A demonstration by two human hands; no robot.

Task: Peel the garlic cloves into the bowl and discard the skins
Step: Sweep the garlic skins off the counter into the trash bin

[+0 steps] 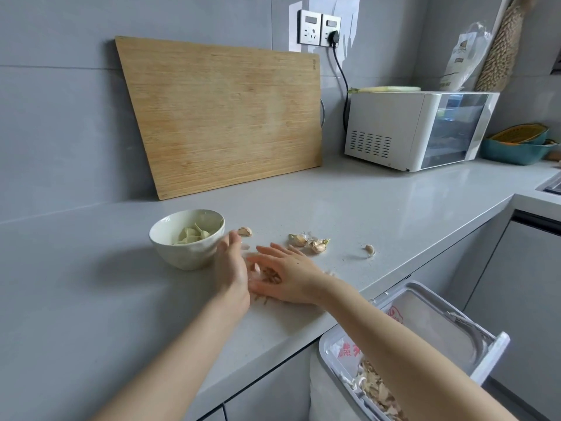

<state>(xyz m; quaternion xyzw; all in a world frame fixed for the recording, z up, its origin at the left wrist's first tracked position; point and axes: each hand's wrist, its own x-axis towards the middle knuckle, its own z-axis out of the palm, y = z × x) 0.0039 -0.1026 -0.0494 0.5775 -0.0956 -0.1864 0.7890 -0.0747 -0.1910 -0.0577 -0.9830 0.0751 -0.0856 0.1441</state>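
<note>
While the left hand (231, 265) stands on edge with fingers straight and the right hand (287, 276) lies flat with fingers spread, both open, they cup a small heap of garlic skins (271, 276) near the worktop's (91, 284) front edge. Just left, touching the left hand, stands the bowl (187, 238) of peeled cloves (194, 233). Unpeeled cloves (308, 242) lie farther back, and more skins sit in the bin (425, 317) below the front edge.

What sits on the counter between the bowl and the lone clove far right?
In the head view: both hands, one unpeeled clove, a pair of cloves.
</note>
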